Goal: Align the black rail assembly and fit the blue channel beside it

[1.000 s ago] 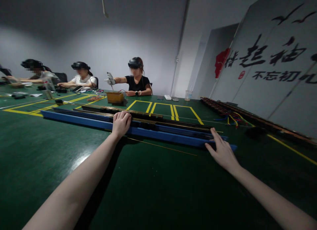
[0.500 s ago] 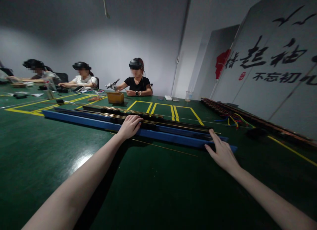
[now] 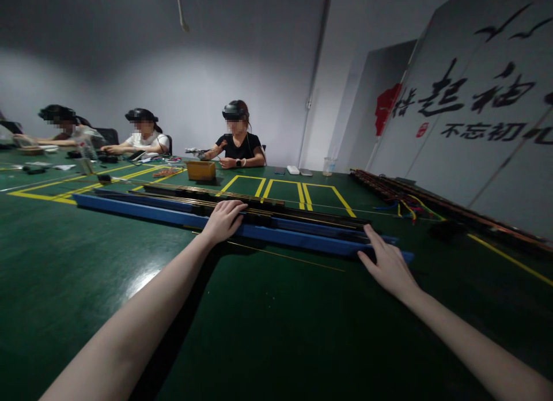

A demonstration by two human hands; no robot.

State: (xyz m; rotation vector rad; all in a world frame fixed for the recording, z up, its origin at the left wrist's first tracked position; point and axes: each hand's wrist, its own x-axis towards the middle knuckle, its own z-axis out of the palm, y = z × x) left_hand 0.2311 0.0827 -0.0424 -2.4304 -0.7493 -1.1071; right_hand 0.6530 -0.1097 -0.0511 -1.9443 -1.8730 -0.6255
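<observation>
A long blue tray (image 3: 138, 210) lies across the green table in front of me, holding dark strips and several thin gold-coloured rods (image 3: 254, 199). My left hand (image 3: 222, 221) rests over the tray's near wall at its middle, fingers stretched across the rods and thumb apart; its fingertips are partly hidden. At the tray's right end is my right hand (image 3: 389, 265), fingers extended over the near wall and thumb spread on the outer side. Neither hand visibly holds a rod. On the tabletop just nearer than the tray lies a loose thin rod (image 3: 287, 257).
Beyond the tray, a person (image 3: 242, 150) sits behind a yellow-brown box (image 3: 201, 171). Two more people sit at the far left. Yellow tape (image 3: 288, 181) marks the table. Long dark bars (image 3: 389, 188) and coloured wires (image 3: 408, 211) lie to the right, near a clear cup (image 3: 328, 166).
My left hand has shifted very slightly left; my right hand is nearly still. Across the table, the person's grey object beside the box has come down lower.
</observation>
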